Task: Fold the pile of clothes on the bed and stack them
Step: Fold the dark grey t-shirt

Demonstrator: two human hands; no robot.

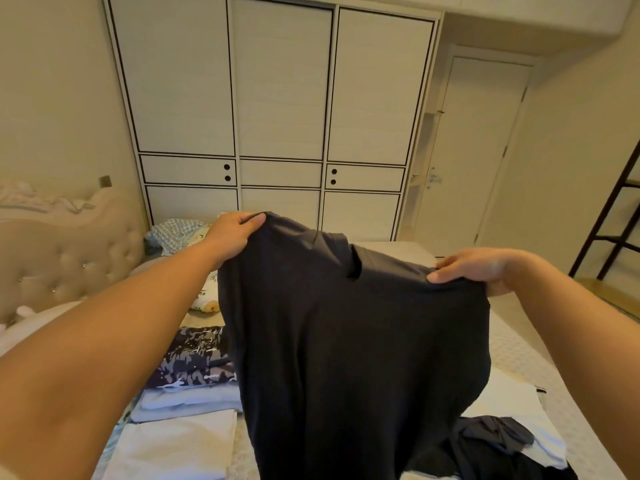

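A dark garment (pixel 346 341) was held up above the bed (pixel 519 344), spread between the two hands and hanging down from them so that its lower part reached the bottom edge of the view. The left hand (pixel 232 237) gripped the garment's upper left corner, its fingers (pixel 254 221) curled over the fabric edge. The right hand (pixel 478 266) gripped the upper right edge, thumb and fingers pinching the cloth beneath the palm. Between the two sets of fingers the top edge sagged, with a fold or opening showing near its middle.

Below the left fingers, on the bed, lay a folded stack: a camouflage-patterned piece (pixel 195 358) on top of pale folded cloth (pixel 187 400), and a further cream folded piece (pixel 173 445) nearer the viewer. Below the right fingers, loose dark clothes (pixel 495 434) lay crumpled over a white piece (pixel 512 400).

Beyond the left fingers, a checked pillow (pixel 176 228) and a patterned cushion (pixel 206 292) lay near the tufted headboard (pixel 69 258). Beyond both hands stood a white wardrobe (pixel 277 98) with dark trim lines, a closed door (pixel 478 140) to its right, and a dark ladder-like rack (pixel 613 216) at the far right.
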